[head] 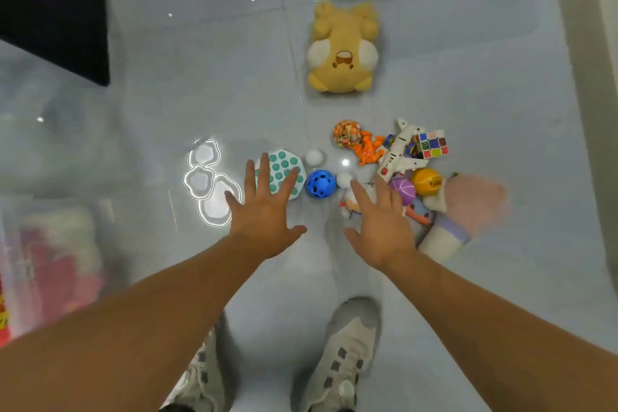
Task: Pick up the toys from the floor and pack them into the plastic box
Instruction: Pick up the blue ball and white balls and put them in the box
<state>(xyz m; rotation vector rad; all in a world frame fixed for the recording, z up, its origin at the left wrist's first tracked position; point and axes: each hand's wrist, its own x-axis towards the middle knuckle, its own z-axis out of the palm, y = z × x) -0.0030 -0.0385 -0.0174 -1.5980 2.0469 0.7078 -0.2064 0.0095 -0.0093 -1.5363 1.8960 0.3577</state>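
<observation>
Grey tiled floor is carrying scattered toys just beyond both hands, left hand and right hand hovering splayed and empty, the blue ball between them looking light, rigid, best cupped whole.

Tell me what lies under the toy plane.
The plane rests across a pile: a colour cube by its wing, an orange figure beside it. Blue bits show beneath; what they are is hidden.
</observation>
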